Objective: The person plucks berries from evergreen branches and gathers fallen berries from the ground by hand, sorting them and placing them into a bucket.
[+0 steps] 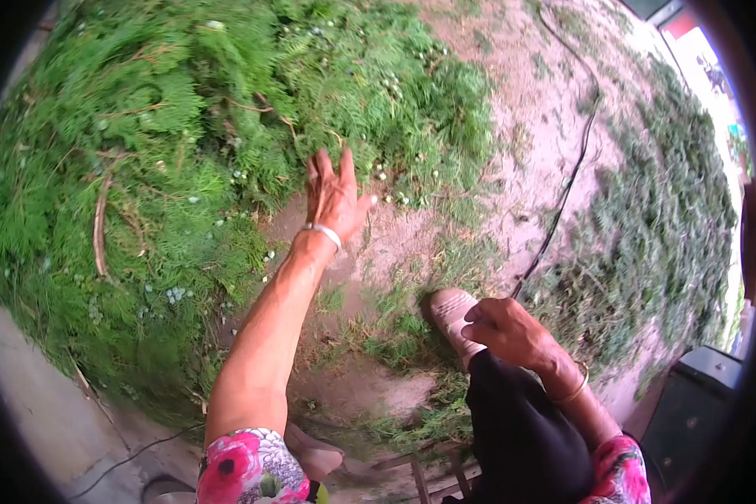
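From afar I see my left hand (pixel 336 197) spread, ungrasping, near the branch pile (pixel 202 193), whose twigs (pixel 101 223) could scratch it if rushed; whether the curled right hand (pixel 512 332) grips anything, I cannot tell.

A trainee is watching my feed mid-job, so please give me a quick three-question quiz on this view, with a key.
1. Multiple choice: which of these is the left hand at or nearest to?
A) the dark box at lower right
B) the green branches
C) the floral sleeve on the other arm

2. True or false: the black cable runs along the ground between the green branches and the darker foliage on the right of the picture.

3. Short answer: which hand shows next to the pinkish shoe in the picture?

Key: 1: B. 2: True. 3: The right hand.
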`<state>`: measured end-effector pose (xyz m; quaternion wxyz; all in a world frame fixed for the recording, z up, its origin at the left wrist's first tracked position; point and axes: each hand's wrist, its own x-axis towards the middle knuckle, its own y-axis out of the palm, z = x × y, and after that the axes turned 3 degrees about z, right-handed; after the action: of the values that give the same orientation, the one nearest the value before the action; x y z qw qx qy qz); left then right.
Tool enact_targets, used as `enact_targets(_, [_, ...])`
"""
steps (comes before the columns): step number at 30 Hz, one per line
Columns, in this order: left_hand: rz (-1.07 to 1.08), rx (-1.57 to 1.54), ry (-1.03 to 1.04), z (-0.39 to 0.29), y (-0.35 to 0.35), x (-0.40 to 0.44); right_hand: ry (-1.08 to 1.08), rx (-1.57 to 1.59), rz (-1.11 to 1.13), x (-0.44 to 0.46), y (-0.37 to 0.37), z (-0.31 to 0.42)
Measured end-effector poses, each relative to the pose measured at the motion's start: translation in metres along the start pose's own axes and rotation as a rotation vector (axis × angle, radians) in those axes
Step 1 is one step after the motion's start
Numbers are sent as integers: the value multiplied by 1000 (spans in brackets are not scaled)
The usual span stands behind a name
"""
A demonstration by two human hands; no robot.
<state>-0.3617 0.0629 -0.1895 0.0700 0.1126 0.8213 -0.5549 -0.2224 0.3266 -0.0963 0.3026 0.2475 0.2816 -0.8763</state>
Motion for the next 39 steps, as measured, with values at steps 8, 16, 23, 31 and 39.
enact_targets(8, [-237,69,-111,24,25,93,63,186,3,9,-11,-56])
enact_targets(16, [13,-103,-291,-29,58,147,276,249,-18,-4,-18,-87])
enact_targets(23, [55,8,-486,-64,85,161,304,260,14,6,-24,-73])
enact_targets(31, [-173,289,88,46,102,148,310,131,-35,7,-14,-75])
enact_targets(39, [128,417,-238,192,59,-64,242,169,-32,8,-2,-68])
